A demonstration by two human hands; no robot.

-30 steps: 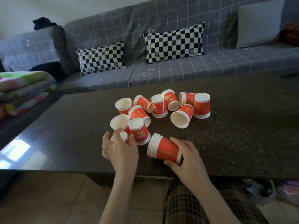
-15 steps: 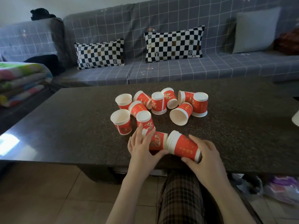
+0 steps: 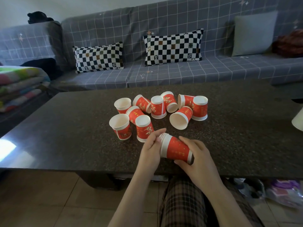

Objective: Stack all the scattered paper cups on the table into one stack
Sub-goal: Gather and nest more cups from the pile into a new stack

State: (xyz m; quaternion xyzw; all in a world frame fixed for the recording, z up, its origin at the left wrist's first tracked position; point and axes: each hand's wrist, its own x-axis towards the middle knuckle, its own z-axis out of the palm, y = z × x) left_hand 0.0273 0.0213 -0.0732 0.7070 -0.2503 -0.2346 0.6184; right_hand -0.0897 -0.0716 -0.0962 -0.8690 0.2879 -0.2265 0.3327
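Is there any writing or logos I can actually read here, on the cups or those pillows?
"V": the left checkered pillow, in a lower square.
"V": the right checkered pillow, in a lower square.
Gold print on the red paper cups and the held stack: too blurred to read.
Nothing else legible.

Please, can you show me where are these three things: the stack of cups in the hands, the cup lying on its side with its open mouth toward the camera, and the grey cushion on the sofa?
stack of cups (image 3: 176,149), head view, red side wall.
lying cup (image 3: 178,120), head view, white inside of its mouth.
grey cushion (image 3: 253,33), head view, middle of its front.
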